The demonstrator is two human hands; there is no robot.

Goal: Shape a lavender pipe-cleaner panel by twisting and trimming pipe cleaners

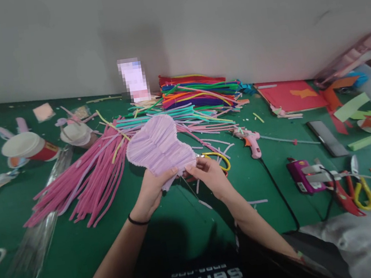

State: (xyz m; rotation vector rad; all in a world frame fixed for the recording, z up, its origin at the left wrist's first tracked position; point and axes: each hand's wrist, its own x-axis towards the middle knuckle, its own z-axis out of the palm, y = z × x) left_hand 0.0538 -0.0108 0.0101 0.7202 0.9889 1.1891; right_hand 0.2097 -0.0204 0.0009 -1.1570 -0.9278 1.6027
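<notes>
A lilac piece built from rows of pipe cleaners [157,145], with rounded lobes and a fuzzy edge, is raised above the table between my hands. My left hand [154,188] grips its lower edge, thumb on top and fingers underneath. At the lower right corner, my right hand [208,172] pinches the edge between thumb and fingers. A thin wire hangs below the piece. Yellow-handled scissors [224,159] lie behind my right hand, partly hidden by it. Pink pipe cleaners [88,179] spread out to the left of the piece.
Multicoloured pipe cleaners [200,91] are heaped at the back beside a blurred phone screen [135,79]. A pink glue gun [252,141] lies right of centre, its black cord running forward. Paper cups [29,146] stand at left. A purple power adapter [303,176] and another phone [327,138] lie at right.
</notes>
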